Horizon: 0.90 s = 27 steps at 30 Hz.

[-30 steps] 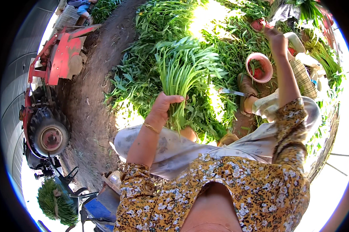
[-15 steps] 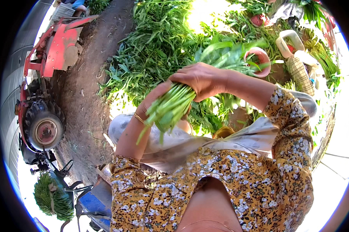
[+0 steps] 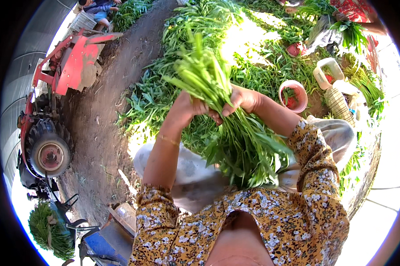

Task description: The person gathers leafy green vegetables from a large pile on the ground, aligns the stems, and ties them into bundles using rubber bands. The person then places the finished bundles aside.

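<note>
Both of my hands grip a bunch of long-stemmed leafy greens [image 3: 251, 144] above my lap. Its pale cut stems point away from me and are blurred at the tips, while the leaves droop toward my shirt. My left hand [image 3: 192, 106] is closed on the left side of the stems. From the right, my right hand [image 3: 241, 100] wraps around the middle of the bunch, thumb on top. Beyond the hands spreads a big heap of loose leafy greens [image 3: 153, 104].
At right stand a pink bucket [image 3: 300, 95] with red pieces inside and a cut-open pale jug [image 3: 323, 73]. Tied greens [image 3: 373, 91] lie beyond. A red tractor [image 3: 71, 66] stands left, past bare soil [image 3: 98, 128]. Other people sit at far left [image 3: 96, 9] and far right [image 3: 375, 26].
The bunch has been turned around: its stems pointed toward me at lower left and now point away, with the leaves toward my lap. My right hand has shifted to the bunch's right side.
</note>
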Each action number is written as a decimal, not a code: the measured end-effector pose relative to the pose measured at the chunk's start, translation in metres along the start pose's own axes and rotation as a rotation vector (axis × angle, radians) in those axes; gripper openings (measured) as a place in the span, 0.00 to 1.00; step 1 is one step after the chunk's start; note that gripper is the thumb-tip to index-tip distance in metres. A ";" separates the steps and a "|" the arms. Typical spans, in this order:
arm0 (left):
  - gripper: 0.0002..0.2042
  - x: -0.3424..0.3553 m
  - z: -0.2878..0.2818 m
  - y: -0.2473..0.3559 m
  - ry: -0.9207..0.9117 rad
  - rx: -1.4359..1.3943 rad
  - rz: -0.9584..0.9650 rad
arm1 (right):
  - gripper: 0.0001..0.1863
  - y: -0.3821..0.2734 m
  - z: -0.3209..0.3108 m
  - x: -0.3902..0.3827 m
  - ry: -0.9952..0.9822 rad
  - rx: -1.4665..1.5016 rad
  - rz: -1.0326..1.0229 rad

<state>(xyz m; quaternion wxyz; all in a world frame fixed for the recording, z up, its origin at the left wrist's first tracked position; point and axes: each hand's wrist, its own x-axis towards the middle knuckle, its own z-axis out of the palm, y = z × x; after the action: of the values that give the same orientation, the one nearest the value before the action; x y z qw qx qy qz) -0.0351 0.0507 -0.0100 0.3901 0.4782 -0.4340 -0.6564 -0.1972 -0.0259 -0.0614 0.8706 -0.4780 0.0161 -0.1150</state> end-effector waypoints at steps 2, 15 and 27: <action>0.36 0.015 -0.005 -0.019 0.028 -0.396 0.569 | 0.27 0.014 0.007 0.017 -0.023 0.103 0.298; 0.28 0.013 -0.037 0.001 0.184 -0.194 0.513 | 0.30 0.030 -0.018 -0.029 0.497 -0.182 -0.201; 0.24 0.013 -0.035 -0.003 0.373 -0.161 0.526 | 0.11 0.012 0.032 0.028 0.830 -1.225 -0.641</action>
<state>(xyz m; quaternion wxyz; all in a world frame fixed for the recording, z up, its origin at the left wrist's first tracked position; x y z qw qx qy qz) -0.0047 0.0331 -0.0228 0.6556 0.4291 -0.4104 -0.4666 -0.1632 0.0011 -0.0517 0.3017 -0.7702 0.2603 -0.4979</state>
